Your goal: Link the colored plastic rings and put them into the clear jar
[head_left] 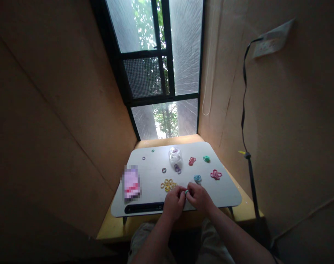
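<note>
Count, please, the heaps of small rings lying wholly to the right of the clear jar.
4: a red heap near the clear jar, a green heap farther right, a pink heap farthest right, and a blue heap just beyond the right hand, which may hide more.

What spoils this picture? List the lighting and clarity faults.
Head view: window's lower pane partly blown out; head view: left wall mostly in shadow; head view: pink-purple packet pixelated; head view: green ring too small for detail.
</note>
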{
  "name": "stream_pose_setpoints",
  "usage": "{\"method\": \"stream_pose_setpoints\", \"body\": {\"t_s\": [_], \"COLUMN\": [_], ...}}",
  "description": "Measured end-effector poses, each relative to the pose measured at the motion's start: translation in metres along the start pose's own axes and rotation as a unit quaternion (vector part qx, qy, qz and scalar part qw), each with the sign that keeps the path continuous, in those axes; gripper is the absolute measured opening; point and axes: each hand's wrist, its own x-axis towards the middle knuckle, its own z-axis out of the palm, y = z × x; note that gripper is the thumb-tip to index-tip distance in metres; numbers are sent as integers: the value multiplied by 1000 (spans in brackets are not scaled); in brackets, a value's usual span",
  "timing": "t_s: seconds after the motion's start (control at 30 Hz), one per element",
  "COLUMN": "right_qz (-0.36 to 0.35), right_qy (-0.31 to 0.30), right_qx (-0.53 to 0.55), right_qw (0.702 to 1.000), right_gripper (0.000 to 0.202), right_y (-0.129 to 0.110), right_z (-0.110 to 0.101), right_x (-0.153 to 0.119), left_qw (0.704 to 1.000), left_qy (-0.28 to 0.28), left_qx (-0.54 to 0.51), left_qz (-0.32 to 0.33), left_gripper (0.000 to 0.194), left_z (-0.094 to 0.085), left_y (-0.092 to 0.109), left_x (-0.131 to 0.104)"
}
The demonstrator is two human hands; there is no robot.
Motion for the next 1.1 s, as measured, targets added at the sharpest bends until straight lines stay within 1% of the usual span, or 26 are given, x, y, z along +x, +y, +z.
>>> {"method": "stream_pose_setpoints", "body": {"t_s": [0.3,0.43,0.57,0.73,0.87,1.1], "right_qz": [0,-7,-23,-24,-28,-23], "right_qy": [2,-2,-8,-9,-15,-10], "right_qx": [-6,4,17,35,44,51], "right_qw": [1000,1000,1000,999,999,998], "right_gripper": [19,20,14,5,6,9], "right_y": [5,3,0,-1,-1,1], "right_z": [3,1,-2,-4,-5,-3], "right_x": [0,0,-1,-2,-3,-3], "left_qw": [1000,1000,1000,1000,999,998], "left_qy": [10,13,18,22,29,18], "left_qx": [-14,-14,-5,-7,9,38], "left_qz": [9,-1,-10,-20,-32,-46], "left_gripper": [20,21,19,17,14,13], "left_z": [0,0,1,3,4,6], "left_y": [1,0,-2,-3,-3,-2], "left_x": [0,1,2,1,1,0]}}
